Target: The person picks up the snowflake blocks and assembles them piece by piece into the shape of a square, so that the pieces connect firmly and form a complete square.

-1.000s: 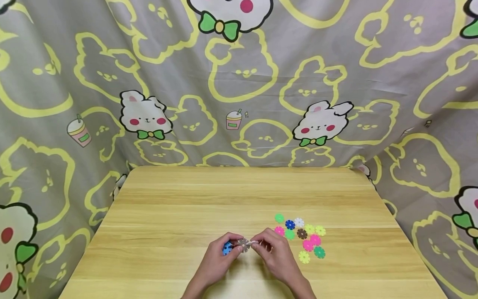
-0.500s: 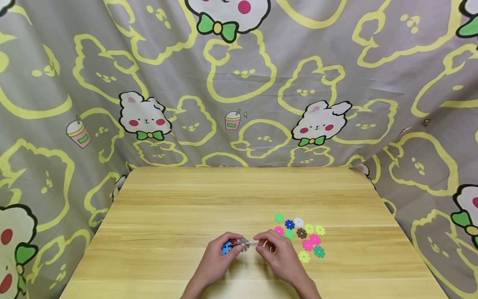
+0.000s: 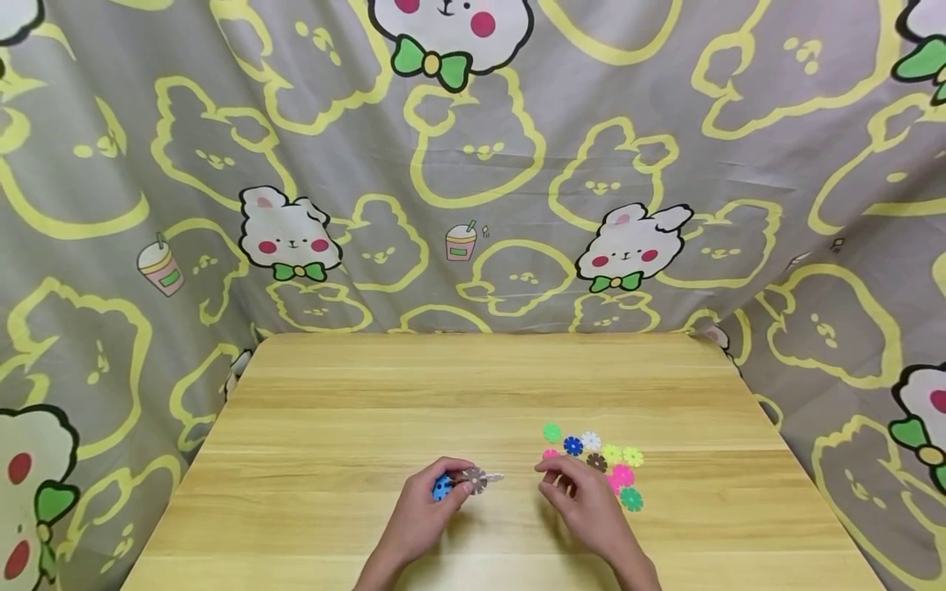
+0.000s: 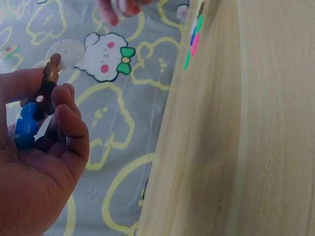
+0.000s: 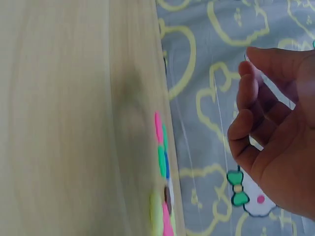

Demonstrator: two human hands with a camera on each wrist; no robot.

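In compare w/ 0.5 s ago, the R hand [image 3: 591,505] lets go of the white disc [image 3: 498,477] & moves off to the right, so now there is a gap b/w it and the joined pcs. Its fingers are loosely bent, w/ thumb and index tip apart, and nothing is held b/w them. The L hand [image 3: 424,509] stays clamped, thumb and fingers pinching the row of notched discs at its brown disc [image 3: 477,482]; the whole row shifts only a bit to the left. The row is held up above the table [image 3: 332,427]: light-blue disc [image 3: 442,488] at the palm side, brown in the mid., white at the free end, seen edge-on in the head view. The white disc remains joined to the brown one, as bef. On the table, near the R hand, lie the loose discs, e.g. a light-green disc [image 3: 552,432], a dark-blue disc [image 3: 572,446], a yellow disc [image 3: 633,456] and a dark-green disc [image 3: 631,498]. The R hand now covers some of them, incl. the nearest yellow one, which was visible 0.5 s ago.
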